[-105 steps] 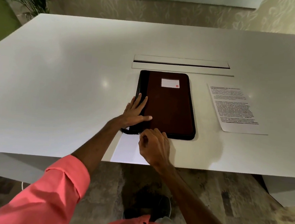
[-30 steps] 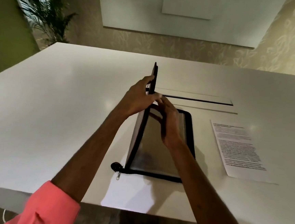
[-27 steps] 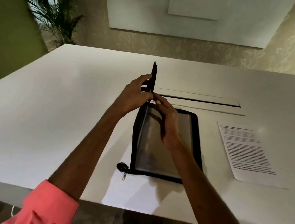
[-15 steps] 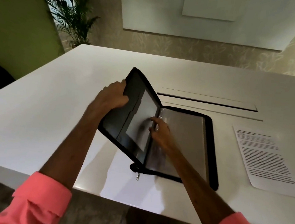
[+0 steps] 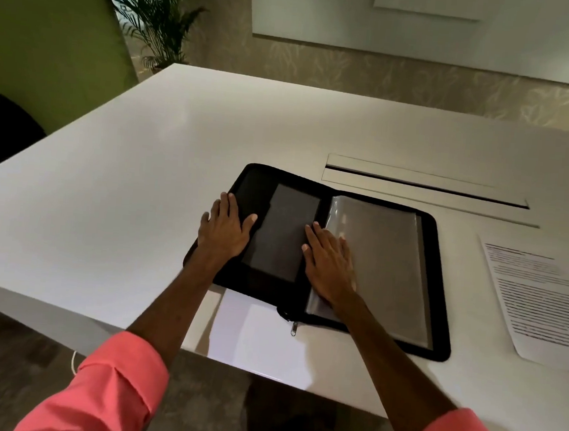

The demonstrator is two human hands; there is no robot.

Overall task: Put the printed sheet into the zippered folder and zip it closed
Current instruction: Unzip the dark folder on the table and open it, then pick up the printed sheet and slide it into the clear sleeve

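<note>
Zippered folder [image 5: 392, 259] lies open flat on table [image 5: 105, 199]. Left hand [image 5: 223, 230] and right hand [image 5: 330, 264] rest flat on it, gripping nothing. Printed sheet [image 5: 540, 303] lies right of the folder, apparently untouched; text illegible.

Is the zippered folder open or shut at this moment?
Open. The zippered folder lies spread flat on the table, both inner faces up, left hand and right hand pressing each half.

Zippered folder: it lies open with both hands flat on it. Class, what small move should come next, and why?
Probably the right hand lifts off the zippered folder and reaches right for the printed sheet, which lies outside on the table.
</note>
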